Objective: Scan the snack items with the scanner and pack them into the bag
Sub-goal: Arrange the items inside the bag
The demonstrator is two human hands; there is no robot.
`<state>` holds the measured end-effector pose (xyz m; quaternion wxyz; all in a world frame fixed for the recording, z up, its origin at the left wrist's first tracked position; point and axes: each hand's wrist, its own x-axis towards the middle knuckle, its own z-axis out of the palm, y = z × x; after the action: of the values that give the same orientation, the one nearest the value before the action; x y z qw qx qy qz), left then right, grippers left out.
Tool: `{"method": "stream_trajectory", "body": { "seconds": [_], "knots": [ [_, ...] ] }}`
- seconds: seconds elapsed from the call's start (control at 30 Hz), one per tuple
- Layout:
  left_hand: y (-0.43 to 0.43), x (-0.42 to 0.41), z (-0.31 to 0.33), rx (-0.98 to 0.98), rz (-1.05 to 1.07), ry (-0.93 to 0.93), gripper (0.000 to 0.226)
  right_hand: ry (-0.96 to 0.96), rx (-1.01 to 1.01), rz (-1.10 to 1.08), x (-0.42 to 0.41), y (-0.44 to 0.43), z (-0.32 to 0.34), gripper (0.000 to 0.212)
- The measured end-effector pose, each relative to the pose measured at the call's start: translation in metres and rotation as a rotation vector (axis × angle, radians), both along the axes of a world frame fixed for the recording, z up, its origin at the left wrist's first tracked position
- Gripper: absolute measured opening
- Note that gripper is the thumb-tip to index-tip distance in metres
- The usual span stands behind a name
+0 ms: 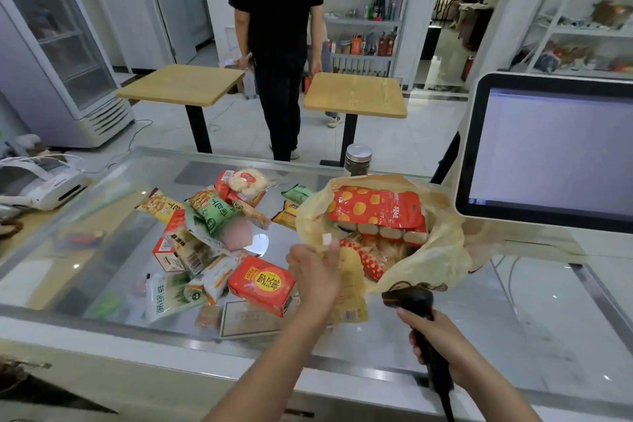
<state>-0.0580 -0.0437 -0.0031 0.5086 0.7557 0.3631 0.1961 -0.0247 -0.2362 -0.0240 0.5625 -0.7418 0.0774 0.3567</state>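
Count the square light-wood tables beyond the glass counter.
2: the left light-wood table and the right light-wood table, either side of the person in black. None seems hidden.

Item: person's arms — left hand (pixel 317 276) on left forearm (pixel 274 363); right hand (pixel 436 341) on right forearm (pixel 496 394) — both bare down to the frame edge.

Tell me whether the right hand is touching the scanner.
Touching. The head view shows the right hand with its fingers wrapped round the handle of the scanner.

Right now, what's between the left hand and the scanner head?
A yellow snack packet, pinched by the left hand, hangs between it and the scanner in the right hand. Head view.
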Motion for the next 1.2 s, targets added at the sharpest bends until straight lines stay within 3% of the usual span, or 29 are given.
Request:
{"method": "stream_trajectory", "body": {
  "seconds": [0.03, 0.1, 0.17, 0.23, 0.33, 0.5, 0.6, 0.73, 0.8, 1.2],
  "knots": [
    [0.005, 0.0, -0.003, 0.048, -0.018, 0.017, 0.056, 0.0, -0.001, -0.006, 0.001, -0.002, 0.0, 0.025],
    [0.01, -0.011, -0.023, 0.436, -0.108, -0.012, 0.07, 0.006, 0.006, -0.021, 0.002, -0.004, -0.001, 0.026],
    [0.008, -0.029, -0.054, 0.816, -0.368, -0.071, 0.07, 0.023, 0.023, -0.037, 0.002, -0.004, 0.0, 0.028],
    [0.008, -0.042, -0.085, 1.036, -0.687, 0.031, 0.058, 0.039, 0.036, -0.046, 0.001, -0.002, 0.0, 0.03],
    [0.012, -0.045, -0.098, 1.011, -0.809, 0.222, 0.054, 0.048, 0.037, -0.029, -0.002, 0.0, 0.003, 0.028],
    [0.01, -0.057, -0.101, 1.015, -0.867, 0.25, 0.068, 0.087, 0.024, -0.01, -0.006, 0.0, 0.017, 0.033],
    [0.008, -0.075, -0.098, 0.979, -0.83, 0.173, 0.071, 0.154, 0.005, 0.035, -0.011, 0.004, 0.038, 0.046],
    [0.011, -0.079, -0.098, 0.83, -0.658, 0.277, 0.064, 0.198, -0.036, 0.13, -0.017, 0.009, 0.077, 0.064],
    [0.011, -0.076, -0.095, 0.806, -0.668, 0.391, 0.065, 0.19, -0.059, 0.15, -0.019, 0.013, 0.098, 0.067],
    [0.007, -0.073, -0.1, 0.873, -0.643, 0.339, 0.061, 0.069, -0.147, 0.261, -0.035, 0.03, 0.164, 0.076]
  ]
}}
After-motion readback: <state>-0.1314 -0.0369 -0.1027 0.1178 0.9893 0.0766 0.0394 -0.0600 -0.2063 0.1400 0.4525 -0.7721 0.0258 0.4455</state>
